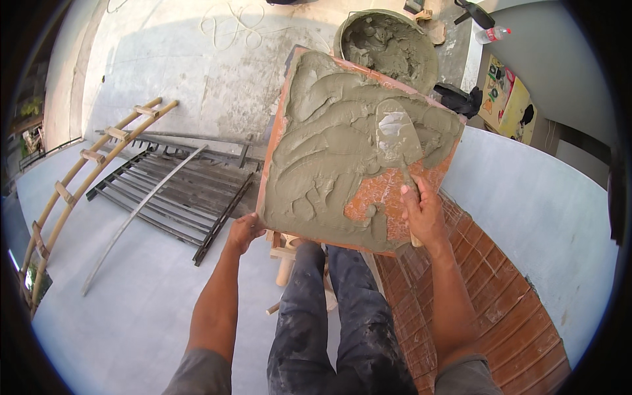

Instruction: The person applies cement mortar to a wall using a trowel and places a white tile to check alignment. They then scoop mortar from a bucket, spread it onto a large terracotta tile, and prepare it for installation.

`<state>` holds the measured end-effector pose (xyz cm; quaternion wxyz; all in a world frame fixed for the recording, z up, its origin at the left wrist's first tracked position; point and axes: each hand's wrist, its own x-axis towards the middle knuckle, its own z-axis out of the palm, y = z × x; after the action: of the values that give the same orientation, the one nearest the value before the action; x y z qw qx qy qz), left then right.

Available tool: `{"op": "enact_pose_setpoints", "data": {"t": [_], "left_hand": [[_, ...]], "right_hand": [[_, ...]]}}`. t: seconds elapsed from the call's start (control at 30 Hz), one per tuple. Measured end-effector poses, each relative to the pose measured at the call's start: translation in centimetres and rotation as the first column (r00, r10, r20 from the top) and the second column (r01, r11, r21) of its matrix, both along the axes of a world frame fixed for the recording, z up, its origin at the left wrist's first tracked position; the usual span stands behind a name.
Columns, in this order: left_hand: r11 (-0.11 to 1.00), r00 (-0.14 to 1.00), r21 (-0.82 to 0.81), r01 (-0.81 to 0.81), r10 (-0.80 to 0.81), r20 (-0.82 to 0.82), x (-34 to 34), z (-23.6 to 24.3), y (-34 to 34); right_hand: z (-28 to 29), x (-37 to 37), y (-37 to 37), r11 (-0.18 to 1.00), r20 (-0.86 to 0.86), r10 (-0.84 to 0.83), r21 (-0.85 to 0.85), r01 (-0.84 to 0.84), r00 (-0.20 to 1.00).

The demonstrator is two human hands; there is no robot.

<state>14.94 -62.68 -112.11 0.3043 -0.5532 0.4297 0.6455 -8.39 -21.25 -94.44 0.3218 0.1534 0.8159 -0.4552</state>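
A large square orange tile (368, 192) lies back-up in front of me, most of it under wet grey mortar (316, 148) with curved trowel ridges. Bare orange shows along its right edge and in a patch toward the near right. My right hand (426, 214) is closed round the handle of a trowel (397, 137), whose mortar-smeared blade rests flat on the coating. At the near left corner of the tile, my left hand (246, 232) grips the edge, its fingers partly hidden. Just beyond the far edge stands a bucket (431, 62) holding more mortar.
Stacked reddish-brown tiles (487, 296) stand at the near right. To the left are a black metal grate (171, 191), a thin curved-looking strip (141, 210) across it, and a bamboo ladder (99, 158). A plastic bottle (492, 34) and thin cord (234, 26) lie farther off.
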Motion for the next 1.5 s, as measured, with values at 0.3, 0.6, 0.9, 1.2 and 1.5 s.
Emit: {"op": "enact_pose_setpoints", "data": {"t": [0.3,0.6,0.9,1.2,1.5], "left_hand": [[1.0,1.0,0.003,-0.009,0.009,0.002,-0.7,0.9,0.5],[0.999,1.0,-0.028,0.03,-0.03,0.001,-0.1,1.5,0.4],[0.997,0.998,-0.067,0.051,-0.053,-0.034,-0.5,1.3,0.8],[0.994,0.995,-0.042,0.096,-0.097,-0.016,-0.5,1.4,0.3],[0.996,0.996,-0.015,0.09,-0.09,0.002,-0.5,0.9,0.1]], "right_hand": [[-3.6,-23.8,-0.4,0.345,0.079,0.67,0.847,-0.403,0.738],[-12.1,-29.0,-2.8,0.262,0.081,0.772,0.863,-0.431,0.631],[-18.8,-31.7,-5.4,0.95,0.227,-0.051,0.311,-0.023,0.972],[-13.5,-27.6,-1.8,0.965,-0.042,-0.009,0.262,0.02,0.999],[-8.0,-20.4,4.7,0.996,-0.162,-0.014,0.09,0.029,0.987]]}}
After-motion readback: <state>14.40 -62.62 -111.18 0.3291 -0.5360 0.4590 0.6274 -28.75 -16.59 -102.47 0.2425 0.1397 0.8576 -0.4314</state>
